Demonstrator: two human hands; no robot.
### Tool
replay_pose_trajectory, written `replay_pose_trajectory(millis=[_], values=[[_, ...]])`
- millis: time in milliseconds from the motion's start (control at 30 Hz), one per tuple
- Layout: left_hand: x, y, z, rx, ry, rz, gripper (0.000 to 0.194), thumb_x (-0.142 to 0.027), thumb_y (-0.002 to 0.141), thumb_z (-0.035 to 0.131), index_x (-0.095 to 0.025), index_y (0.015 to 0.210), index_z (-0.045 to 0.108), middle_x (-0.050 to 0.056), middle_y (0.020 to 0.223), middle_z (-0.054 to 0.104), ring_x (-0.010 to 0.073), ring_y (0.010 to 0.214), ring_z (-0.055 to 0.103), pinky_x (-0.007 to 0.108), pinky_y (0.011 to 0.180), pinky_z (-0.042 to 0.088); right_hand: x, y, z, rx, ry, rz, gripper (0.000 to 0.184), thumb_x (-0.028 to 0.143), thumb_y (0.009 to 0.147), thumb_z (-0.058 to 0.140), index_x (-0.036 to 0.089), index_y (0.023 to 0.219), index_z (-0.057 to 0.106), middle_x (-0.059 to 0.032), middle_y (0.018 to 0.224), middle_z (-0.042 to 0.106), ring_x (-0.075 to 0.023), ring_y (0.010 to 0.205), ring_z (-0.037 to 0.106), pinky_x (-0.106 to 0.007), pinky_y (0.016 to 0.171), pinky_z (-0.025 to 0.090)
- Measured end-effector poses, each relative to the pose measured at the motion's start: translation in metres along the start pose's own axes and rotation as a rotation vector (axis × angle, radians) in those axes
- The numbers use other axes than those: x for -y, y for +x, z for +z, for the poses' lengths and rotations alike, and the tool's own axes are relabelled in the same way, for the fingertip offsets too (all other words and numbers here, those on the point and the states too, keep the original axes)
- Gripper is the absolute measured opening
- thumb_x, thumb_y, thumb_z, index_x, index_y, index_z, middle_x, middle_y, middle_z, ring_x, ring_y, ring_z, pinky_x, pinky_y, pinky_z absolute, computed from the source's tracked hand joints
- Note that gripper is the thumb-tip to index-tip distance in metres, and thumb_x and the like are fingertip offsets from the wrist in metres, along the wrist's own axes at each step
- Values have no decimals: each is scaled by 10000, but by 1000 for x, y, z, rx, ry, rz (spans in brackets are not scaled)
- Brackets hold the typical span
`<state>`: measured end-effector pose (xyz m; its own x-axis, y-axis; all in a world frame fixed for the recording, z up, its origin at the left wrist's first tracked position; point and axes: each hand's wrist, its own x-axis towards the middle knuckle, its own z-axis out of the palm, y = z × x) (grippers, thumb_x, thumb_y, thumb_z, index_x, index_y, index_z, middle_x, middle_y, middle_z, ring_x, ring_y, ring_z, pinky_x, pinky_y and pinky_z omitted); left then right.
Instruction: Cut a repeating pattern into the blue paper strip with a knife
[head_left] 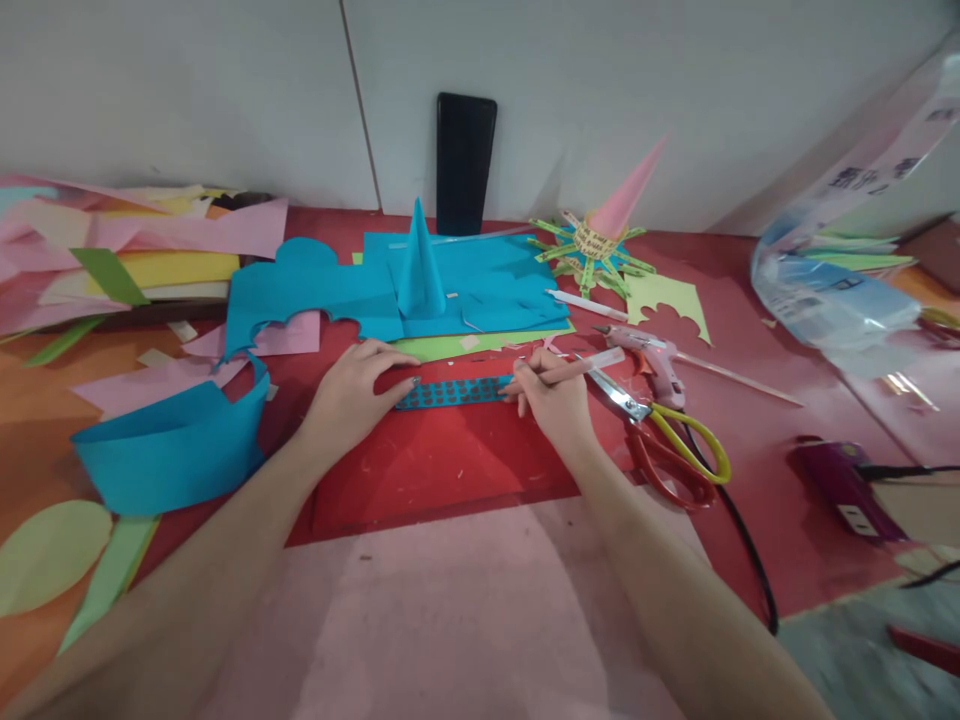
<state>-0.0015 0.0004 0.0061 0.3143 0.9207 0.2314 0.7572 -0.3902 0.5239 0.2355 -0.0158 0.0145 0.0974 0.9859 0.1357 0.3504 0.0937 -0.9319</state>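
Note:
A narrow blue paper strip [452, 392] with dark marks lies on a red sheet [442, 465] in the middle of the table. My left hand [352, 395] rests on the strip's left end, fingers flat and pressing it down. My right hand [551, 395] is closed round a pink pen [592, 364], its tip at the strip's right end. A blue paper cone [420, 262] stands upright behind the strip on blue sheets [480, 285].
Red and yellow scissors [667, 440] and a glue gun [649, 355] lie right of my right hand. A curved blue band [169, 450] sits at left, paper piles [112, 260] behind it. A pink cone on a green star [600, 240], a phone [465, 160], a plastic bag [832, 290].

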Motion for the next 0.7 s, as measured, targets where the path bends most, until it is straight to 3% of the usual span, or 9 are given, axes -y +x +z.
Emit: replay_pose_trajectory(millis=[267, 700], values=[[-1, 0, 0, 3, 4, -10, 240, -361, 859, 490, -231, 1003, 631, 40, 1021, 577, 221, 973, 531, 371, 880, 411, 2, -1, 1, -44, -24, 24, 273, 163, 745, 487, 231, 514, 359, 87, 338, 438, -150, 454, 635, -197, 432, 453], [0, -1, 0, 7, 11, -7, 224, -351, 861, 498, -229, 995, 630, 44, 1015, 579, 217, 975, 531, 362, 876, 415, 6, -1, 0, -55, -13, 36, 265, 191, 772, 483, 236, 539, 364, 87, 335, 440, -152, 441, 625, -211, 432, 443]])
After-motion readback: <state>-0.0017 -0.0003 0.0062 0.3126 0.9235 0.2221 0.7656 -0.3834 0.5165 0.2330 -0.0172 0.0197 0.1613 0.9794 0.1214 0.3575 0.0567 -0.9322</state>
